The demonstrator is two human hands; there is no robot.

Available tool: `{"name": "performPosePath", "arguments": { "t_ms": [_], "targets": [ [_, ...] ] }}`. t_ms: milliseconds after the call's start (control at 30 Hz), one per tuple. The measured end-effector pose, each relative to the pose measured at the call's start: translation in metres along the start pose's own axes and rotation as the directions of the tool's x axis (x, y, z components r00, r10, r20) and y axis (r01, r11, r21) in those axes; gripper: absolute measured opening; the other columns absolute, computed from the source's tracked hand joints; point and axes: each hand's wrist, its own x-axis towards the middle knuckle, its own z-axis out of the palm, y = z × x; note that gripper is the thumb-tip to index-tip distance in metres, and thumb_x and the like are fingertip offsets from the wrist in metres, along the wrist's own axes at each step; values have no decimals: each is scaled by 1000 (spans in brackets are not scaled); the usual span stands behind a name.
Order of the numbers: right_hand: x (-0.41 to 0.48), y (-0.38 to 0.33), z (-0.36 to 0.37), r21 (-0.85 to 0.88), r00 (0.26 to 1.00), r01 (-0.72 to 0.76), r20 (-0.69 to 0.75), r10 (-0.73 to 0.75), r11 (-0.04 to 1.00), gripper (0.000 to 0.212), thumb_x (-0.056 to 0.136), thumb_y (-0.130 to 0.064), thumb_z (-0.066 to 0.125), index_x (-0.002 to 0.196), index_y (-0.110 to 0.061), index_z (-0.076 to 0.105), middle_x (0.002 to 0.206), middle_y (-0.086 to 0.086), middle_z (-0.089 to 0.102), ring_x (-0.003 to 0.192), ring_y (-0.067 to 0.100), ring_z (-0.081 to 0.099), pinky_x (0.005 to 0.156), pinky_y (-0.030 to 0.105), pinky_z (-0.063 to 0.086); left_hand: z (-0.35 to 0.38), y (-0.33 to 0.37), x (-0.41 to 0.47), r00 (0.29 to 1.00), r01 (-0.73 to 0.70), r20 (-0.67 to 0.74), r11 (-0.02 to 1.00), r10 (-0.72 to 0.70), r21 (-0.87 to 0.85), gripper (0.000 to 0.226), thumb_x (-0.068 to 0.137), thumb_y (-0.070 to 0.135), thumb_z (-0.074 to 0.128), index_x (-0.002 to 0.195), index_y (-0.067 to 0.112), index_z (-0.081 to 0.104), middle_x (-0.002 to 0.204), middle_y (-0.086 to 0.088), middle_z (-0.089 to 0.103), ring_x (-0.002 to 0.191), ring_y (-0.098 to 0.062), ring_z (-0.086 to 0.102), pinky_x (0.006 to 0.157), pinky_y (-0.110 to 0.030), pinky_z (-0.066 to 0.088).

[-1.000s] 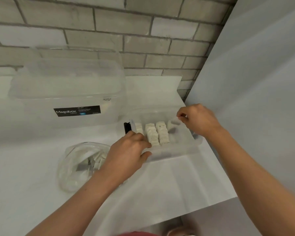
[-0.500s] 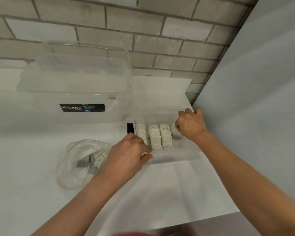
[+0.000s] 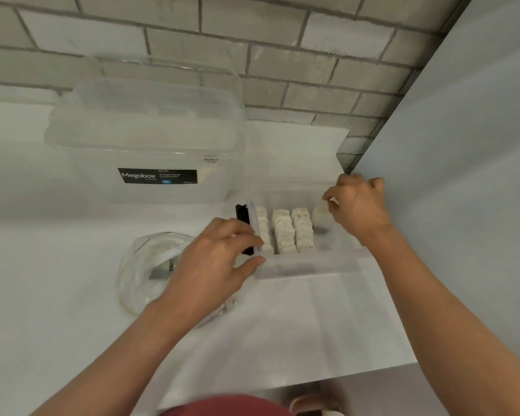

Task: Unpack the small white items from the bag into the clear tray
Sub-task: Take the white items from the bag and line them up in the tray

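— hands first: what are the fingers of the left hand [image 3: 218, 265] doing?
— they curl over the left end of the clear tray [image 3: 306, 267]. the fingertips lie on the black clip [image 3: 241, 213] at that end, and the thumb presses the tray's near wall. it grips the tray.
— and the right hand [image 3: 359, 208]?
— it is inside the tray at the far right, knuckles bent. thumb and forefinger pinch a small white item [image 3: 321, 218] at the back of a fourth row.
— where are the others?
— the small white items [image 3: 284, 232] stand in three packed rows between the two sets of fingers. the first row is just right of the left fingertips, the third just left of the pinched one.
— the bag?
— the clear plastic bag [image 3: 138, 274] lies crumpled on the white table [image 3: 282, 325], left of the left thumb and partly under that wrist. pale and grey shapes show through it; what they are i cannot tell.
— beyond the fingertips?
— a clear megabox storage box [image 3: 150, 145], far left of the tray, against the brick wall [image 3: 282, 55].
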Motion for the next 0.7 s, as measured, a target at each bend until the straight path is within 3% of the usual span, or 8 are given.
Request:
{"name": "performPosePath", "arguments": {
  "t_ms": [100, 267, 433, 500, 600, 700],
  "targets": [
    [-13, -25, -30, 341, 994, 1, -101, 36, 940, 17, 83, -6, 76, 95, -18, 80, 87, 3, 65, 82, 28, 60, 74, 34, 44, -25, -33, -18, 979, 162, -130, 986, -157, 31, 20, 79, 31, 83, 97, 27, 77, 117, 8, 64, 111, -19, 53, 76, -29, 48],
    [-41, -117, -66, 690, 993, -1, -84, 82, 724, 15, 89, -14, 75, 102, -20, 80, 88, -6, 64, 75, 6, 56, 72, 7, 39, -57, -94, -55, 949, 311, -110, 933, -295, 181, 22, 76, 27, 86, 95, 23, 76, 132, -4, 56, 124, -32, 41, 91, -44, 49],
    [-70, -219, -52, 819, 992, -17, 87, -95, 574, 16, 90, -12, 72, 103, -19, 80, 93, -7, 69, 82, 5, 65, 78, 19, 54, -59, -123, -78, 960, 226, 92, 927, -264, 299, 18, 74, 39, 85, 88, 30, 79, 137, -10, 53, 128, -36, 38, 98, -49, 47],
    [-75, -252, -39, 790, 962, -5, 171, -213, 613, 19, 91, -11, 68, 102, -22, 80, 93, -7, 72, 82, 8, 66, 80, 28, 56, -53, -129, -81, 941, 236, 152, 907, -303, 348, 31, 73, 29, 85, 103, 29, 77, 142, -13, 49, 130, -40, 37, 97, -52, 47],
    [-75, -282, -15, 648, 876, 3, 366, -314, 762, 29, 92, -12, 58, 100, -29, 80, 87, -6, 73, 78, 17, 64, 72, 35, 56, -51, -137, -78, 864, 360, 271, 897, -425, 256, 69, 76, 11, 74, 140, 25, 53, 151, -14, 38, 134, -39, 38, 98, -45, 48],
    [-73, -292, 0, 517, 867, -34, 441, -233, 855, 26, 91, -14, 53, 94, -27, 76, 91, -2, 72, 84, 27, 65, 71, 39, 56, -56, -136, -70, 839, 455, 323, 890, -438, 26, 69, 77, 2, 62, 142, 22, 46, 122, -8, 57, 111, -30, 56, 81, -31, 44]
  ]
}}
